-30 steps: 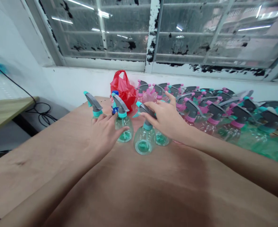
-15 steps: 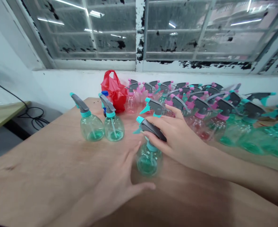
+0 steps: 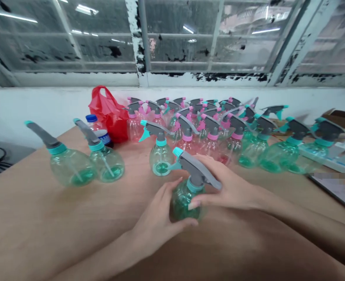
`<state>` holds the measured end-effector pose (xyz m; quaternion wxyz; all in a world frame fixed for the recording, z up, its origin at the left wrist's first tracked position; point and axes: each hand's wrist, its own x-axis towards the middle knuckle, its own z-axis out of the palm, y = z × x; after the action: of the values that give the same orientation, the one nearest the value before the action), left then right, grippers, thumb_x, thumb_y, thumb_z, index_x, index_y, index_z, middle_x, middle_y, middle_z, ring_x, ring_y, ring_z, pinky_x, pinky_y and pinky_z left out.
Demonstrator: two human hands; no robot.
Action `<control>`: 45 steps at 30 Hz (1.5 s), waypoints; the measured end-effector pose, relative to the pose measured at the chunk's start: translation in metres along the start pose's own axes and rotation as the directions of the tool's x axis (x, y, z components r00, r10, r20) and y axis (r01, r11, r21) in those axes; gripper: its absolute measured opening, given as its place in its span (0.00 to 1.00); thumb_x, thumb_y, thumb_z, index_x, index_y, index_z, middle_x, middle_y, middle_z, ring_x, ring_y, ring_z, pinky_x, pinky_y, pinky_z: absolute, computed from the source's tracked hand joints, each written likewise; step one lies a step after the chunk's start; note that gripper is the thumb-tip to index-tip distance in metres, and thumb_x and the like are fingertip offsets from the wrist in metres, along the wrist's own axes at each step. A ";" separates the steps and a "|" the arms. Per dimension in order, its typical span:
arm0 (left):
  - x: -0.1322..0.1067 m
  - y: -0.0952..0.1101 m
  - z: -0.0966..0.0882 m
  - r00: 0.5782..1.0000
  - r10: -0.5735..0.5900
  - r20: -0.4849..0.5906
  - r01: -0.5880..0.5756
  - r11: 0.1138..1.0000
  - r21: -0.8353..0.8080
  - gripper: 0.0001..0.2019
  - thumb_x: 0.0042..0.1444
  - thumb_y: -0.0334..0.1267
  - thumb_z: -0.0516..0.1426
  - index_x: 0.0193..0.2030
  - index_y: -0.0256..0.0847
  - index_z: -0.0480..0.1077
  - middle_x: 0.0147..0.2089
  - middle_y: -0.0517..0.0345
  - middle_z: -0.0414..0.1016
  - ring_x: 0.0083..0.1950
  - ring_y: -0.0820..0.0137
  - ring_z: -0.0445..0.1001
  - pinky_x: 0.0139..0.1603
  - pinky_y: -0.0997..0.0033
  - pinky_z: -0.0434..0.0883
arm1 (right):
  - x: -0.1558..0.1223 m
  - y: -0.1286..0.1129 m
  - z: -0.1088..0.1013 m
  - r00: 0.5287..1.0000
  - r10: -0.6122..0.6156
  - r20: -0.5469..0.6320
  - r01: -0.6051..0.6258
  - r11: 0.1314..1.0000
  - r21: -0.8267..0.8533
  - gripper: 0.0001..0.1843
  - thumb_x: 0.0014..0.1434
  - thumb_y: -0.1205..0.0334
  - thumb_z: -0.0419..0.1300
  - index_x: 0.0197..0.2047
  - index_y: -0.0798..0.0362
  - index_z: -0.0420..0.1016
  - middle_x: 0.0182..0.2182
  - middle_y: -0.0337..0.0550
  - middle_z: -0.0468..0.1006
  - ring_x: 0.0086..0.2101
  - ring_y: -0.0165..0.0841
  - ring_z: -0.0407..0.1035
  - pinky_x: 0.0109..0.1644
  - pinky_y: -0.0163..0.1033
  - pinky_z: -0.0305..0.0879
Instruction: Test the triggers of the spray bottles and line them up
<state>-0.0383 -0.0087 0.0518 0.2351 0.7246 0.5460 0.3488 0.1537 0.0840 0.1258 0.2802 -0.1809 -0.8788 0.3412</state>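
Between my hands is a green spray bottle [image 3: 180, 201] with a grey and turquoise trigger head, roughly upright over the table. My left hand [image 3: 151, 220] curves round its left side, thumb along the front near the base. From the right, my right hand [image 3: 231, 187] grips the body below the trigger, its thumb on the front and its other fingers mostly hidden behind the head. Just behind stands another green spray bottle [image 3: 161, 158]. Off to the left, two more, a left green bottle [image 3: 72, 168] and a neighbouring green bottle [image 3: 108, 162], hold a little green at the bottom.
Several pink-collared spray bottles [image 3: 211, 144] and green ones [image 3: 277, 156] fill the back and right of the wooden table [image 3: 43, 222]. A red plastic bag [image 3: 113, 117] and a blue-capped drink bottle [image 3: 93, 123] stand at back left. A cardboard box [image 3: 340, 117] lies far right.
My right hand has shifted from the trigger head down to the bottle's body. My left hand has closed in round the bottle's left side. The view has turned to the right.
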 end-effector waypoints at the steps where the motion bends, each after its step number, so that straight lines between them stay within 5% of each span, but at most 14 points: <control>1: 0.004 0.003 0.005 0.999 0.013 0.038 -0.012 1.000 -0.021 0.38 0.52 0.49 0.67 0.66 0.49 0.55 0.63 0.51 0.66 0.63 0.52 0.65 0.61 0.50 0.65 | -0.003 0.004 0.001 0.999 0.005 -0.045 -0.002 0.998 0.061 0.28 0.49 0.52 0.71 0.50 0.50 0.66 0.41 0.40 0.74 0.39 0.35 0.70 0.42 0.41 0.68; 4: 0.016 0.010 0.019 0.994 0.037 0.102 -0.031 0.998 -0.056 0.38 0.52 0.49 0.67 0.66 0.47 0.55 0.63 0.49 0.65 0.64 0.52 0.64 0.62 0.49 0.63 | -0.007 0.009 0.003 0.985 0.022 -0.172 0.012 0.981 0.195 0.17 0.55 0.58 0.66 0.46 0.50 0.67 0.34 0.36 0.72 0.30 0.29 0.68 0.30 0.35 0.66; 8: 0.030 0.012 0.028 0.988 0.097 0.119 -0.092 0.995 -0.046 0.41 0.50 0.54 0.67 0.66 0.46 0.53 0.62 0.46 0.64 0.62 0.50 0.65 0.60 0.48 0.65 | -0.008 0.010 0.005 0.963 0.011 -0.270 0.039 0.983 0.178 0.08 0.58 0.63 0.62 0.41 0.49 0.69 0.35 0.36 0.74 0.33 0.29 0.70 0.34 0.34 0.66; 13: 0.036 -0.006 0.020 0.955 0.223 0.197 -0.265 0.939 0.218 0.48 0.48 0.60 0.66 0.69 0.40 0.51 0.65 0.39 0.62 0.64 0.45 0.62 0.61 0.42 0.61 | -0.006 0.017 0.004 0.941 -0.010 -0.338 0.053 0.992 0.117 0.07 0.58 0.65 0.59 0.40 0.48 0.67 0.33 0.35 0.74 0.29 0.29 0.70 0.32 0.35 0.67; 20: 0.023 -0.026 0.012 0.944 0.239 0.229 -0.312 0.872 0.376 0.53 0.53 0.54 0.65 0.73 0.44 0.36 0.67 0.40 0.61 0.64 0.46 0.64 0.61 0.41 0.64 | 0.005 0.024 -0.004 0.963 0.006 -0.269 0.017 0.996 0.083 0.09 0.57 0.62 0.57 0.43 0.51 0.69 0.32 0.39 0.74 0.30 0.31 0.68 0.37 0.39 0.66; 27: 0.024 -0.024 0.014 0.957 0.159 0.243 -0.251 0.875 0.414 0.58 0.53 0.53 0.64 0.72 0.53 0.21 0.70 0.43 0.57 0.64 0.43 0.64 0.62 0.43 0.65 | 0.011 0.033 -0.004 0.954 -0.010 -0.301 0.050 0.991 0.126 0.04 0.57 0.63 0.60 0.37 0.51 0.69 0.22 0.31 0.67 0.21 0.26 0.59 0.27 0.34 0.60; 33: 0.023 -0.026 0.014 0.957 0.146 0.251 -0.241 0.883 0.404 0.54 0.56 0.50 0.62 0.72 0.53 0.21 0.71 0.44 0.55 0.65 0.43 0.62 0.62 0.43 0.64 | 0.010 0.033 -0.005 0.951 -0.027 -0.309 0.060 0.993 0.099 0.08 0.59 0.65 0.56 0.28 0.51 0.63 0.21 0.31 0.62 0.21 0.25 0.58 0.23 0.34 0.55; 36: 0.024 -0.023 0.012 0.958 0.151 0.243 -0.242 0.882 0.404 0.54 0.56 0.50 0.62 0.72 0.55 0.21 0.70 0.46 0.57 0.65 0.43 0.63 0.62 0.43 0.66 | 0.010 0.032 -0.007 0.954 -0.030 -0.299 0.066 0.992 0.111 0.03 0.57 0.64 0.59 0.34 0.50 0.67 0.21 0.31 0.63 0.21 0.26 0.58 0.24 0.34 0.58; 41: 0.027 -0.018 0.010 0.957 0.168 0.237 -0.259 0.862 0.436 0.50 0.58 0.44 0.60 0.73 0.52 0.24 0.67 0.46 0.62 0.65 0.46 0.64 0.62 0.45 0.67 | 0.007 0.034 -0.006 0.958 0.006 -0.286 0.037 0.989 0.145 0.10 0.57 0.63 0.59 0.44 0.49 0.70 0.26 0.34 0.72 0.23 0.28 0.64 0.29 0.35 0.67; 45: 0.025 -0.024 0.013 0.958 0.189 0.214 -0.267 0.860 0.435 0.50 0.58 0.42 0.59 0.73 0.51 0.22 0.70 0.44 0.57 0.66 0.46 0.63 0.62 0.45 0.66 | 0.002 0.037 -0.003 0.963 0.047 -0.264 0.001 0.984 0.180 0.10 0.59 0.59 0.59 0.45 0.48 0.71 0.27 0.36 0.74 0.24 0.30 0.67 0.34 0.38 0.70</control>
<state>-0.0393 0.0223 0.0325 0.0581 0.8452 0.5019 0.1743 0.1586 0.1128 0.1031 0.4074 -0.2097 -0.7967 0.3941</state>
